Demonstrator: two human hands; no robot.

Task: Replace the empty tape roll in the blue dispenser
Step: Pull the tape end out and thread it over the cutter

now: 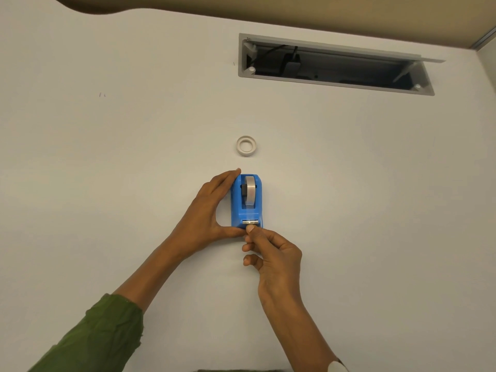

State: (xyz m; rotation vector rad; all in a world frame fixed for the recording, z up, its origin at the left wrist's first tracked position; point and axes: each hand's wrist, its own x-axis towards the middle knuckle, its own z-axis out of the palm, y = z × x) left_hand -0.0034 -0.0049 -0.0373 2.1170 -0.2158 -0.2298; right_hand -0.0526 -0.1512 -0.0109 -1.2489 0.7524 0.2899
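The blue dispenser [247,202] stands on the white desk [107,170] with a clear tape roll [249,191] seated in it. My left hand [212,213] grips the dispenser's left side, fingers along its far corner and thumb at its near end. My right hand [271,252] is at the metal cutter [251,222] on the near end, thumb and forefinger pinched together at the tape's end. A white empty tape core [246,146] lies flat on the desk just beyond the dispenser.
An open grey cable hatch [335,65] with black cables inside is set into the desk at the back right. A beige partition [322,17] runs along the desk's far edge.
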